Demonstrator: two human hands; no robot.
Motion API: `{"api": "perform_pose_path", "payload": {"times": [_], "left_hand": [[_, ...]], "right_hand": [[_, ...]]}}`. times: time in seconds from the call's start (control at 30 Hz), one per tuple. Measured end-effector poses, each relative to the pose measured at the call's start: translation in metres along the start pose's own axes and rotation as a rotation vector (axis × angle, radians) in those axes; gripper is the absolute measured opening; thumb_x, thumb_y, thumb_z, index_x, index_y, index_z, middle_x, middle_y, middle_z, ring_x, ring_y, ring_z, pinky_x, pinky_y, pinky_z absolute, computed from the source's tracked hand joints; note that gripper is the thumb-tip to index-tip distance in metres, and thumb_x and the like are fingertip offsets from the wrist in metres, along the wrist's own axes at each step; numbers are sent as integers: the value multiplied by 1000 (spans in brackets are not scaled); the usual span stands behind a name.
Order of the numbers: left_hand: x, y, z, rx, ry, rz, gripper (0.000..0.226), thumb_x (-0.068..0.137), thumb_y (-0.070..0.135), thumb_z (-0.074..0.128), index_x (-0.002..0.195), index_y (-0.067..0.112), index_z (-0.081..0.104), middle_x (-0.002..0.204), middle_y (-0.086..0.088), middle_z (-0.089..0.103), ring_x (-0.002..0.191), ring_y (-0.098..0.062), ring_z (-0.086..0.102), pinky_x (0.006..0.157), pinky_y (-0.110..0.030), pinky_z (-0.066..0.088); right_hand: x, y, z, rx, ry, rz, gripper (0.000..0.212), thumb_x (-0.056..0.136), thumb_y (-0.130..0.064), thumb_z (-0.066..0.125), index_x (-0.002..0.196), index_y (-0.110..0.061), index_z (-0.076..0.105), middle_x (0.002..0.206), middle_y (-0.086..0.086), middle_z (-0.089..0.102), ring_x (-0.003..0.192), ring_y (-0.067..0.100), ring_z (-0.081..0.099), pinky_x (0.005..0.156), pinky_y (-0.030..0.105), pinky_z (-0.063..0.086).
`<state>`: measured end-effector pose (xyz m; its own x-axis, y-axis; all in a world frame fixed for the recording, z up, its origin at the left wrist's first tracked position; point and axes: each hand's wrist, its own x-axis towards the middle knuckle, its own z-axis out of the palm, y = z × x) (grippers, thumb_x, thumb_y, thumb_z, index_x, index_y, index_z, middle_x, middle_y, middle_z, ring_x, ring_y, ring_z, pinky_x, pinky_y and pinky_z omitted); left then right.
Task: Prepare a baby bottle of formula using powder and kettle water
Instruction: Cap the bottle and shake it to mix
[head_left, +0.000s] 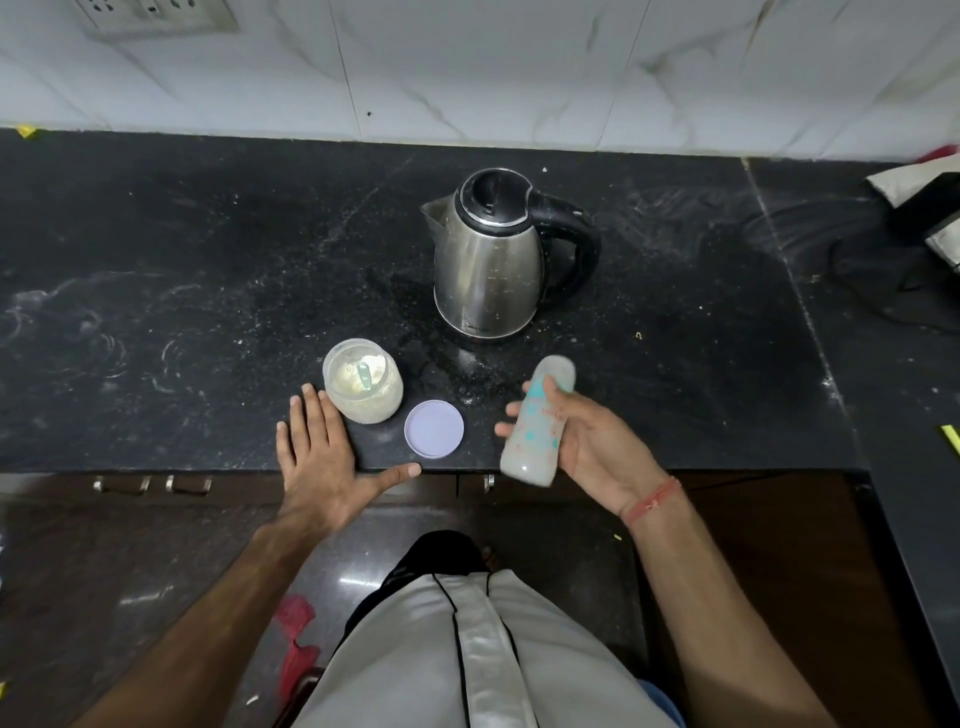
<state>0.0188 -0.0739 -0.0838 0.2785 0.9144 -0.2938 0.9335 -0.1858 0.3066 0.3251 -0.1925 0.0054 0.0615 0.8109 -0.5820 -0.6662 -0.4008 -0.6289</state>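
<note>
Nearest the viewer, the right hand (582, 441) clasped a capped, cloudy baby bottle (537, 421) over the counter edge, seemingly mid-shake, while the left hand (322, 457) lay spread flat beside the open powder jar (363, 387); setting down or more shaking likely followed.

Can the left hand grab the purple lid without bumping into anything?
Probably yes. The left hand rests flat on the counter edge, empty, and the purple lid lies just beside its thumb with nothing between them. The powder jar stands behind, out of the path.
</note>
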Motion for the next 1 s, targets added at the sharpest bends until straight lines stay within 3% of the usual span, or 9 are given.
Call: {"api": "perform_pose_path", "payload": {"times": [0.17,0.27,0.4,0.53,0.63,0.77,0.9,1.0], "left_hand": [[-1,0,-1,1,-5,5,178,49,122,38,173,6,-16,182,-12,-22,168,-27,-24,136,-55,-10],[-1,1,-1,-8,-3,3,178,49,121,39,173,5,-15,183,-13,-20,169,-28,-22,136,-56,-9],[-1,1,-2,-3,-8,5,178,49,121,38,173,5,-15,183,-13,-20,169,-28,-22,136,-56,-9],[-1,0,-1,-11,-11,3,179,48,121,40,173,6,-15,183,-13,-20,169,-28,-22,136,-56,-9],[0,0,-2,-1,-14,5,179,48,121,39,173,6,-16,182,-13,-21,169,-28,-22,136,-56,-9],[0,0,-1,-1,-11,2,180,47,122,37,173,5,-15,182,-13,-20,169,-29,-21,136,-56,-9],[1,-1,0,5,-9,-2,180,46,123,35,173,5,-14,183,-13,-19,169,-29,-21,136,-56,-8],[0,1,0,10,-12,0,180,45,123,33,173,5,-16,182,-14,-21,169,-29,-21,136,-55,-9]], "right_hand": [[-2,-6,1,-81,-53,33,48,107,-33,63,143,-1,60,122,23,74,113,44,76,104,58,59],[1,-8,-4,81,33,-36,47,104,-36,66,140,-5,60,120,20,75,119,43,75,106,59,57],[-6,-13,-7,-194,-140,94,48,107,-28,66,145,1,58,126,27,72,118,49,73,103,60,58],[-2,-11,-9,25,-104,40,45,107,-31,65,143,-5,59,124,21,71,118,44,73,102,59,58],[-8,-14,-8,-228,-240,135,49,107,-24,64,147,2,56,125,27,70,114,47,72,100,57,59],[-6,-16,-8,-120,-189,102,54,108,-29,64,149,3,52,120,24,71,110,44,73,102,59,59],[-10,-26,-8,-382,-350,164,49,108,-23,62,148,4,56,127,30,67,114,49,70,101,59,57],[-7,-29,-10,-230,-215,89,50,107,-32,64,144,0,58,122,26,69,108,45,73,103,60,58]]}}
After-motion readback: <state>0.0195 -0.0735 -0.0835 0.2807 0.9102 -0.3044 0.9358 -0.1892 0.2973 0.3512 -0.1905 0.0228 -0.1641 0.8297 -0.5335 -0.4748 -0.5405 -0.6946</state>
